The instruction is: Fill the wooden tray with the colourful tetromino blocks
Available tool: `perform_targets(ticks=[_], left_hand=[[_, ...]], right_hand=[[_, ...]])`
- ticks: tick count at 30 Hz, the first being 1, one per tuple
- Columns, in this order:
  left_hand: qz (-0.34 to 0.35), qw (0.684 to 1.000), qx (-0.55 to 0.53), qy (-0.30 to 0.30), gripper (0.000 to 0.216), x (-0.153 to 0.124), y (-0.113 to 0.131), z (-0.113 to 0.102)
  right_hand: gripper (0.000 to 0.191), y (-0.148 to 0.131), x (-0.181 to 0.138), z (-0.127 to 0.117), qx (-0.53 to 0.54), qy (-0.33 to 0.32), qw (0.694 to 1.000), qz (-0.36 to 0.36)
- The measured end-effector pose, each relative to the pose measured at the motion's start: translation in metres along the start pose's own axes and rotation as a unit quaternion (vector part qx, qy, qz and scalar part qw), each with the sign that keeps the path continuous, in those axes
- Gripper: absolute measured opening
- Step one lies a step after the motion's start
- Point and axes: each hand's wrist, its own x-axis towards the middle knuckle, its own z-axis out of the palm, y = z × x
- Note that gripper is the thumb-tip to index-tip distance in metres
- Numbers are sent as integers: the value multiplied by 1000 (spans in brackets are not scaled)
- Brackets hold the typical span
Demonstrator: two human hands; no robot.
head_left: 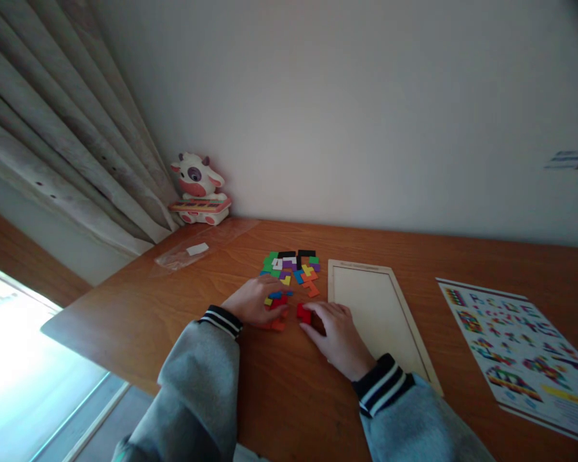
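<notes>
Flat coloured puzzle pieces [289,263] lie in a cluster on the wooden table, in green, white, black, purple, yellow, blue and orange. My left hand [254,301] rests at the near side of the cluster, fingers apart over red, blue and yellow pieces [279,300]. Orange-red pieces [277,325] show just below its thumb. My right hand [336,330] has its thumb and index finger around a red puzzle piece [303,313], close to the tabletop. Part of that piece is covered by the fingers.
A shallow wooden tray [366,301] lies beside my right hand, partly under the forearm. Further right is a printed pattern sheet [515,353]. A toy cow with a keyboard [197,189] stands at the back left, near clear plastic wrapping [176,258] and a curtain [72,128].
</notes>
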Motion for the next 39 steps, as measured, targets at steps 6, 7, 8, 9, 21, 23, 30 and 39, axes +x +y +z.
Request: perform_targets(ticks=[6, 7, 8, 9, 21, 23, 30, 39], left_hand=[[12, 1000, -5, -23, 19, -7, -11, -8], [21, 999, -13, -24, 20, -7, -11, -8], [28, 999, -16, -25, 22, -6, -11, -7], [34, 999, -13, -24, 23, -6, -10, -7], [49, 997, 29, -44, 31, -1, 1, -3], [38, 998, 23, -41, 29, -2, -2, -6], [-12, 997, -25, -67, 28, 0, -10, -2], [-76, 991, -98, -52, 36, 2, -5, 13]], right_hand=[[23, 1, -1, 0, -1, 11, 1000, -11], [24, 1, -2, 1, -3, 13, 1000, -12], [25, 1, -2, 1, -5, 14, 1000, -11], [26, 1, -1, 1, -7, 15, 1000, -10], [30, 2, -1, 2, -10, 7, 1000, 8], [29, 1, 0, 0, -6, -1, 1000, 12], [31, 1, 4, -5, 20, -32, 998, 43], [33, -1, 2, -6, 25, -16, 999, 41]])
